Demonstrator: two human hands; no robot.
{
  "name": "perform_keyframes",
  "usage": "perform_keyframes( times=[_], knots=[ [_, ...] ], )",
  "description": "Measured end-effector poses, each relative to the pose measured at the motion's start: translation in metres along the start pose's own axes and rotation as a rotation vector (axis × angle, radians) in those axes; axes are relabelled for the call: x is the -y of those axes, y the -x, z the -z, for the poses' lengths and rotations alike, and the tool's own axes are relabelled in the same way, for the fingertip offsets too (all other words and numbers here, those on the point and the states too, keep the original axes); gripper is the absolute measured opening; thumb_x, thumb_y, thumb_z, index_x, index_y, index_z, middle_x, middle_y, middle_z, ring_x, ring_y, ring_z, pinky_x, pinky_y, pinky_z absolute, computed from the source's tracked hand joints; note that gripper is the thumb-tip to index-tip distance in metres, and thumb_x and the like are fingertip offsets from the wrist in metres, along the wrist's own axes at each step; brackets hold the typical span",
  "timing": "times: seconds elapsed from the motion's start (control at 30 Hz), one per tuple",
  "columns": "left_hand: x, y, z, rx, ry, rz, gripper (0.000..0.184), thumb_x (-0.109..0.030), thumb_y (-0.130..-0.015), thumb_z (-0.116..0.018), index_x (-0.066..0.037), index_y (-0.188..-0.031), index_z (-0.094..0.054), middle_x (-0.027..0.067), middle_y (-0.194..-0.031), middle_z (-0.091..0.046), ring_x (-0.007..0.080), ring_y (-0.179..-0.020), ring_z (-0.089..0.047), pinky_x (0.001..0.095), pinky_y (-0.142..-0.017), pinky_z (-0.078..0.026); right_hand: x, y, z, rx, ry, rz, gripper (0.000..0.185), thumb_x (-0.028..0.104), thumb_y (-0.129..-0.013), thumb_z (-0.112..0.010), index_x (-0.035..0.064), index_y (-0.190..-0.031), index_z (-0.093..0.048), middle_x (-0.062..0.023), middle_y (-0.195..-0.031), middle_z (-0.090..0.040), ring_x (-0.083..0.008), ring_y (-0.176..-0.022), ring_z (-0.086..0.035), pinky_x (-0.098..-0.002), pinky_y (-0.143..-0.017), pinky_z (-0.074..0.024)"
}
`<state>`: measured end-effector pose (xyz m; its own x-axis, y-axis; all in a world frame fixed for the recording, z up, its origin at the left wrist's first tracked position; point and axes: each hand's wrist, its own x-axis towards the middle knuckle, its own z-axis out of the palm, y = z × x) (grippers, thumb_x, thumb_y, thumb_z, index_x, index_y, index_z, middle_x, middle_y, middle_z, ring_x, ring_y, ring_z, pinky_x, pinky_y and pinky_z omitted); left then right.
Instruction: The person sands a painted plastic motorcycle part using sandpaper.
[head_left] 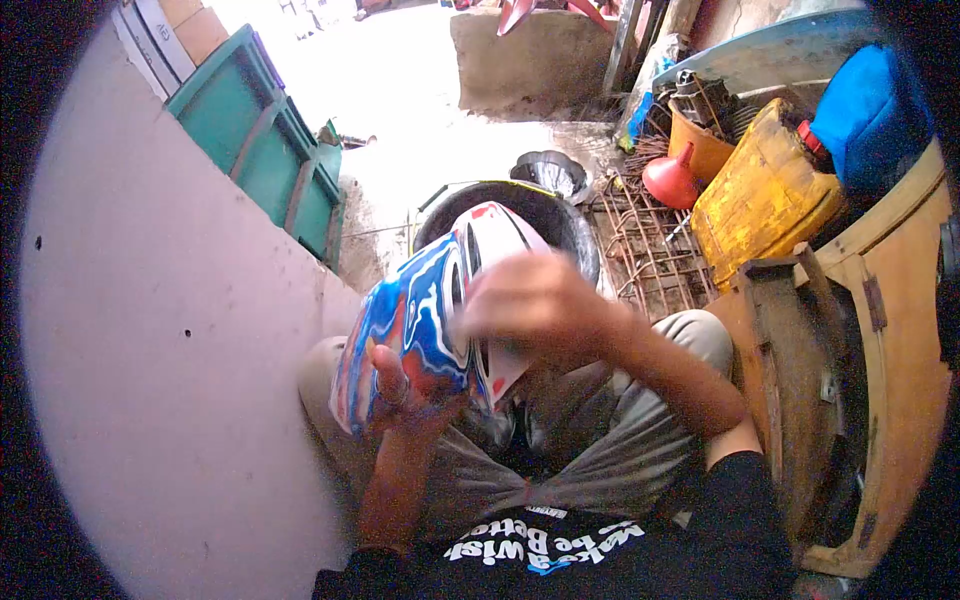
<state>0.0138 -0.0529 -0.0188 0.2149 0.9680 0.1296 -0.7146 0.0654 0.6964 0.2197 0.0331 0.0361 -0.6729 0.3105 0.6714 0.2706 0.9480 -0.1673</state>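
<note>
A curved piece [425,290] with a swirled blue, white and red surface and a white section lies across my lap, above a black tub [580,235]. My left hand [405,385] supports its lower left part, with the thumb raised over the near side. Over the white section is my right hand [535,305], its fingers curled and smeared by motion. Whether those fingers hold anything small cannot be made out.
A pale wall [180,350] rises close on the left, with a green door [255,140] beyond. To the right are rusty wire mesh [650,250], a red funnel [672,180], a yellow jerrycan [765,190], a blue container [870,115] and a wooden frame [900,330].
</note>
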Motion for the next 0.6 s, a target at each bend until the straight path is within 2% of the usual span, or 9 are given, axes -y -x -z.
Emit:
perform_keyframes(
  times=[0.1, 0.13, 0.23, 0.3, 0.37, 0.43, 0.5, 0.53, 0.6],
  knots=[
    [0.001, 0.005, -0.008, -0.098, -0.028, 0.039, 0.122, -0.086, -0.081, -0.062, 0.0, -0.16, -0.026, 0.0169, -0.156, -0.046, 0.034, -0.139, -0.051, 0.0497, -0.115, -0.046, -0.033, 0.004, 0.017, 0.169, 0.38, -0.296, 0.021, 0.017, -0.084, -0.073, 0.0173, -0.104, -0.076, -0.005, -0.09, -0.071, -0.025, -0.085, -0.069, -0.042, -0.075, -0.056],
    [0.003, 0.011, -0.003, -0.168, -0.004, 0.078, 0.122, -0.085, -0.081, -0.061, 0.002, -0.159, -0.025, 0.0176, -0.156, -0.046, 0.0344, -0.139, -0.052, 0.0499, -0.115, -0.046, -0.023, 0.005, 0.013, 0.11, 0.276, -0.182, 0.021, 0.017, -0.084, -0.072, 0.0163, -0.105, -0.075, -0.0044, -0.092, -0.071, -0.0237, -0.084, -0.069, -0.0413, -0.075, -0.0564],
    [0.002, -0.003, 0.003, 0.003, -0.107, -0.047, 0.119, -0.084, -0.083, -0.06, 0.0, -0.159, -0.026, 0.0179, -0.156, -0.045, 0.0348, -0.138, -0.053, 0.0489, -0.114, -0.047, 0.031, -0.009, 0.006, 0.008, -0.124, 0.167, 0.021, 0.019, -0.086, -0.067, 0.0124, -0.105, -0.073, 0.0006, -0.088, -0.067, -0.0198, -0.081, -0.068, -0.0369, -0.075, -0.0579],
    [-0.008, -0.002, -0.015, 0.023, 0.004, -0.051, 0.118, -0.086, -0.083, -0.058, -0.001, -0.159, -0.028, 0.0175, -0.156, -0.046, 0.0346, -0.137, -0.053, 0.0484, -0.113, -0.047, 0.009, -0.002, 0.004, 0.039, -0.007, 0.064, 0.02, 0.02, -0.085, -0.069, 0.0129, -0.104, -0.073, -0.0017, -0.086, -0.067, -0.0212, -0.081, -0.068, -0.0383, -0.073, -0.0572],
    [-0.006, -0.002, -0.017, -0.01, 0.194, -0.013, 0.119, -0.088, -0.082, -0.056, -0.002, -0.159, -0.028, 0.0166, -0.156, -0.046, 0.0337, -0.136, -0.053, 0.0483, -0.112, -0.047, -0.03, 0.004, 0.011, 0.105, 0.315, -0.238, 0.018, 0.021, -0.084, -0.071, 0.0148, -0.101, -0.073, -0.0051, -0.087, -0.069, -0.0243, -0.08, -0.068, -0.0414, -0.068, -0.0553],
    [-0.004, -0.006, -0.017, -0.111, 0.259, 0.02, 0.119, -0.089, -0.082, -0.055, -0.002, -0.159, -0.028, 0.0156, -0.155, -0.047, 0.0325, -0.135, -0.054, 0.048, -0.112, -0.047, -0.019, 0.001, 0.021, 0.247, 0.37, -0.2, 0.02, 0.022, -0.085, -0.07, 0.0137, -0.103, -0.074, -0.0043, -0.088, -0.068, -0.0223, -0.081, -0.068, -0.0398, -0.071, -0.0565],
    [-0.005, -0.006, -0.004, -0.208, 0.339, 0.083, 0.119, -0.088, -0.082, -0.056, -0.002, -0.159, -0.028, 0.0154, -0.155, -0.047, 0.032, -0.135, -0.054, 0.048, -0.111, -0.047, 0.017, -0.004, -0.001, -0.018, -0.058, 0.071, 0.024, 0.023, -0.086, -0.069, 0.0125, -0.107, -0.074, -0.0037, -0.089, -0.067, -0.0194, -0.081, -0.068, -0.0369, -0.074, -0.0572],
    [-0.002, -0.005, 0.0, -0.173, 0.314, 0.078, 0.119, -0.088, -0.082, -0.056, -0.002, -0.159, -0.028, 0.0154, -0.155, -0.047, 0.032, -0.135, -0.054, 0.048, -0.111, -0.047, 0.031, -0.008, 0.004, 0.024, -0.087, 0.219, 0.028, 0.023, -0.086, -0.067, 0.0124, -0.112, -0.074, -0.002, -0.088, -0.065, -0.0173, -0.082, -0.068, -0.0344, -0.078, -0.0572],
    [0.004, 0.003, 0.005, -0.102, 0.252, 0.058, 0.118, -0.088, -0.083, -0.056, -0.002, -0.159, -0.028, 0.0154, -0.155, -0.047, 0.032, -0.135, -0.054, 0.048, -0.111, -0.047, 0.014, -0.003, -0.002, -0.007, 0.017, 0.151, 0.023, 0.023, -0.086, -0.068, 0.0143, -0.107, -0.073, -0.0025, -0.088, -0.067, -0.0193, -0.079, -0.067, -0.0368, -0.074, -0.0548]
  ],
)
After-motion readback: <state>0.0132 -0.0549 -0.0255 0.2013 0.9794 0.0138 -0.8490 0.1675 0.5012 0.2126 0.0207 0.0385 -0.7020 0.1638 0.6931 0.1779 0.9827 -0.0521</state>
